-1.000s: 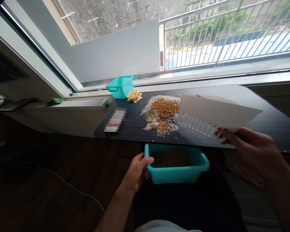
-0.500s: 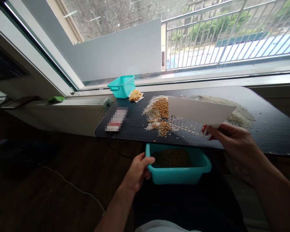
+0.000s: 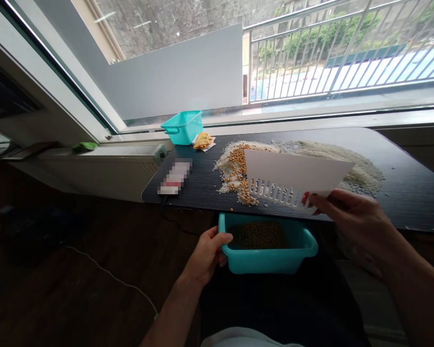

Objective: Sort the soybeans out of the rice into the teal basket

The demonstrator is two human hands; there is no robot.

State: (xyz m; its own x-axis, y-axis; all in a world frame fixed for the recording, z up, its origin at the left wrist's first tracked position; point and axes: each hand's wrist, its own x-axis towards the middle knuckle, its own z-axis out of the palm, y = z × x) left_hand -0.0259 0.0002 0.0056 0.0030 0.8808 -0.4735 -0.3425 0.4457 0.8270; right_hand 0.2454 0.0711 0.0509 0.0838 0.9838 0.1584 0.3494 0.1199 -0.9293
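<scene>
My left hand (image 3: 207,255) grips the left end of a turquoise plastic tub (image 3: 267,262), thumb over the rim. Inside the tub lies a layer of round, dark yellowish grains (image 3: 262,235). My right hand (image 3: 350,209) is closed on the right end of a white slotted scoop (image 3: 296,168), pinching it between thumb and fingers. The scoop is tilted above the table, its row of slots along the lower edge. Behind its left end, golden round beans (image 3: 237,159) lie mixed with white rice. A larger pile of rice (image 3: 365,168) spreads to the right, partly hidden by the scoop.
A dark table (image 3: 412,193) stands under the window, the held tub below its front edge. At its back left are a second turquoise tub (image 3: 184,129) and a yellow crumpled thing (image 3: 204,140) on white paper. A blurred-out flat object (image 3: 175,177) with a cord lies nearer. A radiator (image 3: 123,166) stands left.
The white scoop has shifted slightly left and down, covering more of the golden beans. My left hand and the tub have hardly moved.
</scene>
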